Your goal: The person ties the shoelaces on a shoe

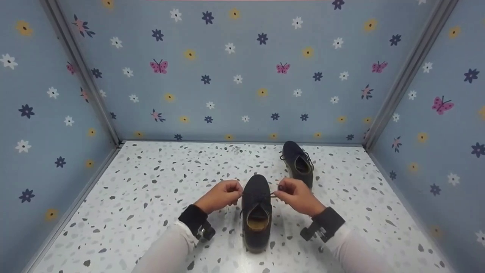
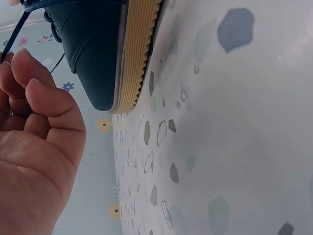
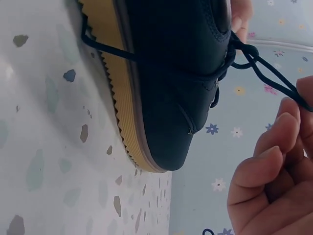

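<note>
A dark navy lace-up shoe [image 1: 256, 185] with a ribbed yellowish sole [image 3: 120, 98] stands upright on the floor between both hands, toe pointing away. My left hand [image 1: 221, 195], at its left side, pinches a dark lace [image 2: 15, 35] that runs taut from the shoe. On the opposite side, my right hand [image 1: 299, 197] pinches a lace loop drawn out from the knot [image 3: 249, 51] over the tongue. A loose strand [image 3: 142, 59] hangs across the shoe's side toward the floor in the right wrist view. The insole shows yellow through the shoe's opening.
The matching shoe [image 1: 292, 151] stands farther back to the right, behind my right hand, its laces spread to the sides. Speckled white floor [image 1: 159, 178] lies underneath. Blue flower-and-butterfly panels [image 1: 227, 68] enclose it at the back, left and right, with grey metal corner posts [image 1: 81, 68].
</note>
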{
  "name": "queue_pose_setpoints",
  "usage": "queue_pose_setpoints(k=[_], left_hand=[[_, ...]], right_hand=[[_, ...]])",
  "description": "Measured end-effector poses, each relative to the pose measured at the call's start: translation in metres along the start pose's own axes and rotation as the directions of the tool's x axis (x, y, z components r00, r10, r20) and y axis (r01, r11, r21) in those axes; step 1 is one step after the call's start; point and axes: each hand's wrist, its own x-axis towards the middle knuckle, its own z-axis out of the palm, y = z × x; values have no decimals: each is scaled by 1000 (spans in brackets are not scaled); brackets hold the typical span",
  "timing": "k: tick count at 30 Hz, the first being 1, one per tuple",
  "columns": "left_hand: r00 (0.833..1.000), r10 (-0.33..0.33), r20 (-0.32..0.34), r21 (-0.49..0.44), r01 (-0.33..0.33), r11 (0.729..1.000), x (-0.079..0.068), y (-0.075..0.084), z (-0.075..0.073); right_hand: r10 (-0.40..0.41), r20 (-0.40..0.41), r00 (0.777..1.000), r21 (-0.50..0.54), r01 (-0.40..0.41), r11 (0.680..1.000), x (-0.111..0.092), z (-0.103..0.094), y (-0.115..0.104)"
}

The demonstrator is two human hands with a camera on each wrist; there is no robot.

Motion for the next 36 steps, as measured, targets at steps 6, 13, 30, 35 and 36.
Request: queue_pose_setpoints(k=[6,13,30,35,36], left_hand=[[1000,22,-17,-30,-22,999,-2,-2,-1],[997,32,-72,-60,-36,998,-4,-3,1],[989,25,-149,-69,-35,997,-15,-20,1],[989,22,-147,-40,-28,999,-17,-21,-3],[989,20,-148,-39,-26,999,-18,-21,-4]], right_hand=[[66,4,998,144,-66,987,-3,-3,2],[153,-45,987,226,-139,964,-5,2,7],[219,-53,974,313,-192,930,-10,6,12],[241,-55,969,319,-212,924,-12,2,12],[244,-53,968,318,-215,923,-12,1,12]])
